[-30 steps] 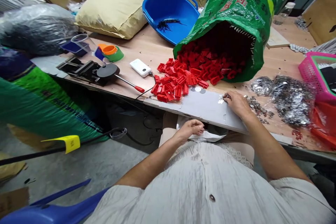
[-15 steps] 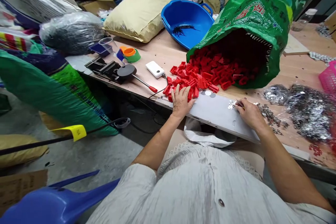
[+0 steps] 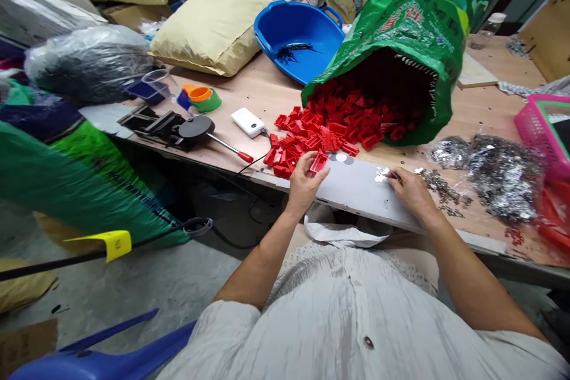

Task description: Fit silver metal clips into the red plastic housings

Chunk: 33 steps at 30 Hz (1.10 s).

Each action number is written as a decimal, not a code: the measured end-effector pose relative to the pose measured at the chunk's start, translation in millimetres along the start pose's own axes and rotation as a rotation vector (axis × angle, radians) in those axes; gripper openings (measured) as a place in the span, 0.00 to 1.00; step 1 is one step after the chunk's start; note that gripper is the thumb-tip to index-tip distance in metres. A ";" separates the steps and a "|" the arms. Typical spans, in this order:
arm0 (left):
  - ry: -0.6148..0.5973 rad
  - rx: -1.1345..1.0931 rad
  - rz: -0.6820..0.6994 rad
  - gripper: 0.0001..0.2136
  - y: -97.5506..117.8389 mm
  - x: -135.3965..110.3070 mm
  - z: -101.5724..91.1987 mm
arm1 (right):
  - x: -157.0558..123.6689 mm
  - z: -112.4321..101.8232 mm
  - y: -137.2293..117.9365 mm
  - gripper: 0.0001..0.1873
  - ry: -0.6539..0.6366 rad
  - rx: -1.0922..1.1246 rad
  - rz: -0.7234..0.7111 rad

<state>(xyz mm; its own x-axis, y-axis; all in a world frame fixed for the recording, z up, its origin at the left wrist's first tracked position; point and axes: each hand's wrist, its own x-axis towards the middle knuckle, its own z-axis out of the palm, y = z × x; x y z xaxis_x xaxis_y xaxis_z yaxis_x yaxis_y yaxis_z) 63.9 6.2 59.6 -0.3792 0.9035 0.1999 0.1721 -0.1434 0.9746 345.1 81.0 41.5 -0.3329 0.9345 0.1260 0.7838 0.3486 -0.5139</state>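
Note:
My left hand (image 3: 303, 186) is closed around a small red plastic housing (image 3: 319, 162), held between thumb and fingers with its hollow side showing. It is just in front of the heap of red plastic parts (image 3: 307, 130) spilling from a green woven sack (image 3: 396, 24). My right hand (image 3: 412, 191) is pinched at the grey board (image 3: 356, 184), beside a small cluster of shiny metal pieces (image 3: 382, 174). What its fingertips hold is too small to make out. More loose metal pieces (image 3: 440, 187) lie to the right of that hand.
A lever tool with a red handle tip (image 3: 244, 157) and a white power bank (image 3: 248, 122) lie left of the heap. Behind are a blue basin (image 3: 329, 24) and a cream sack (image 3: 209, 29). On the right are bagged metal parts (image 3: 503, 178) and a pink basket (image 3: 534, 127).
My left hand has lifted off the red heap and turned, now holding one red housing. My right hand stays pinched by the metal pieces. The whole view has shifted slightly.

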 end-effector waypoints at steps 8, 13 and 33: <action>-0.301 -0.591 -0.655 0.22 16.0 -37.4 23.9 | 0.6 -11.8 3.8 0.09 0.111 0.077 0.002; -0.329 -0.530 -0.678 0.24 20.3 -51.6 28.9 | -19.5 -47.4 47.3 0.09 0.182 -0.004 0.151; -0.277 0.020 -0.008 0.17 7.2 -74.4 42.9 | -50.1 -41.5 51.8 0.08 0.105 -0.317 0.247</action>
<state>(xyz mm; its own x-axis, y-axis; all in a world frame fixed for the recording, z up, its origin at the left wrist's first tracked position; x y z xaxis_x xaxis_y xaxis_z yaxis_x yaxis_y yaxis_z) 132.4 -44.7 47.4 -0.1178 0.9809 0.1547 0.1888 -0.1308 0.9733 424.1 55.2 43.8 -0.0719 0.9894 0.1259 0.9615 0.1023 -0.2552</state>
